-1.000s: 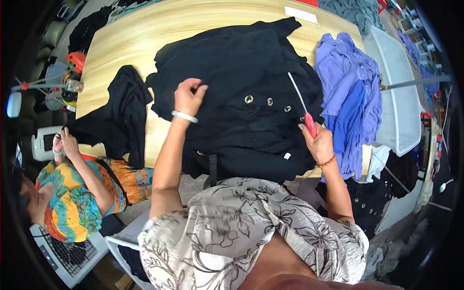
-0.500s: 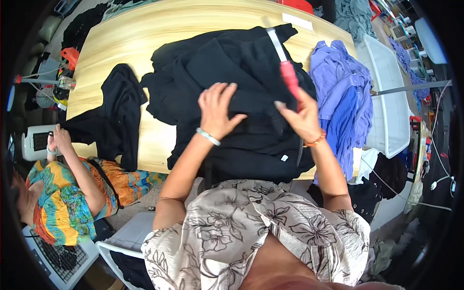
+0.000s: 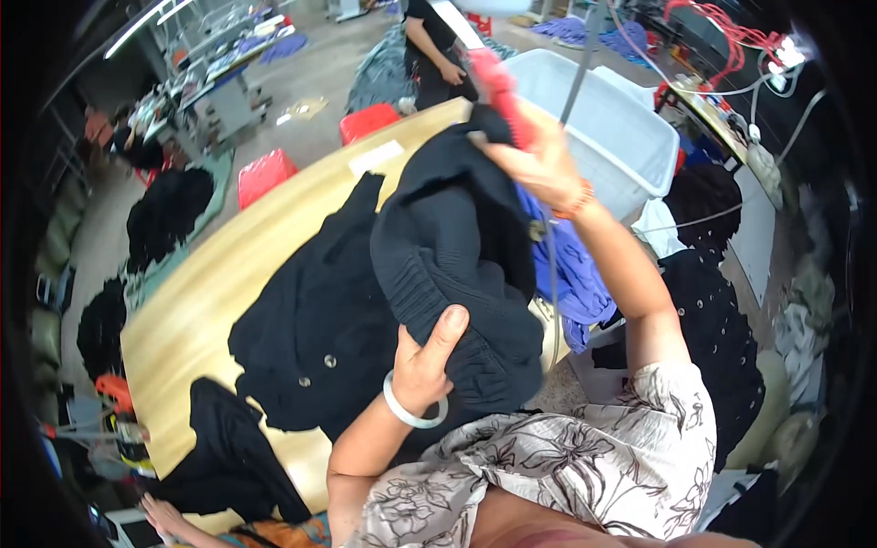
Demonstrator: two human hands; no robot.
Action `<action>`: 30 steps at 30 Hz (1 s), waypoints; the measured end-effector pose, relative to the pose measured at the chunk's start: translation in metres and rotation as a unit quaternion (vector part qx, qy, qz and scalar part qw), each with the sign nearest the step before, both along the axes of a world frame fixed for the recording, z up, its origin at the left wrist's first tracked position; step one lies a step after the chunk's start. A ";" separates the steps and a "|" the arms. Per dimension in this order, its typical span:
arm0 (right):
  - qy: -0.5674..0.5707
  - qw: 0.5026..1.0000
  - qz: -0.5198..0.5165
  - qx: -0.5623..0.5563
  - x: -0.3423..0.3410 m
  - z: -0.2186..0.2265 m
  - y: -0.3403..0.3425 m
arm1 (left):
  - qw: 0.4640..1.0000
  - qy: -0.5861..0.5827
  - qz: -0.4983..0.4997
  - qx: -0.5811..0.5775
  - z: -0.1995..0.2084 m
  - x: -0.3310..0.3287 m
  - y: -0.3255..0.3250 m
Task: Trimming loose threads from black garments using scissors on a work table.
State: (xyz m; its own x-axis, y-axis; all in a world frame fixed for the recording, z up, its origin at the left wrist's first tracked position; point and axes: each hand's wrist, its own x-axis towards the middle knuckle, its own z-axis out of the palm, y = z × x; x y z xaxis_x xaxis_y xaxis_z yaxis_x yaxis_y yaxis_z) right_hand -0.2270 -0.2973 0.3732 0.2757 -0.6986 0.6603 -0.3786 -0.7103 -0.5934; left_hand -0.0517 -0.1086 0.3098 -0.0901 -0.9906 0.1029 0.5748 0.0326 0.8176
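Gathered in front of me is a black knit garment [image 3: 438,228], partly lifted off the table, its ribbed band showing. My left hand [image 3: 425,365] is closed on its near edge, thumb on top and fingers hidden beneath the cloth. At the garment's far right edge, my right hand [image 3: 539,164] is closed round a red-handled tool [image 3: 498,96] with a long, pale, straight end pointing away from me. Motion blurs this tool, so its exact kind is unclear. Whether the right fingers also grip cloth is hidden. More black cloth with round metal eyelets [image 3: 306,283] lies flat to the left.
Purple garments [image 3: 575,274] hang at the table's right edge, beside a large white bin [image 3: 603,128]. Another black piece [image 3: 228,447] lies near left, with a co-worker's hand [image 3: 164,521] by it. Red stools [image 3: 265,173] and a standing person [image 3: 434,55] are beyond the wooden table [image 3: 201,310].
My view has swung right and up. The left hand has gone from resting open on the cloth to gripping the black garment, now raised. The right hand still holds the red-handled tool, farther away.
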 end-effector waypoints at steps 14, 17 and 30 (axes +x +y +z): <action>0.222 0.927 0.299 0.053 0.215 -0.127 0.018 | 0.858 0.023 0.396 0.326 -0.163 0.128 0.078; 0.252 0.891 0.338 0.169 0.169 -0.167 0.054 | 0.833 -0.151 0.378 0.376 -0.224 0.141 0.105; 0.200 0.915 0.213 0.277 0.121 -0.198 0.144 | 0.870 -0.425 0.250 0.020 -0.132 0.100 0.074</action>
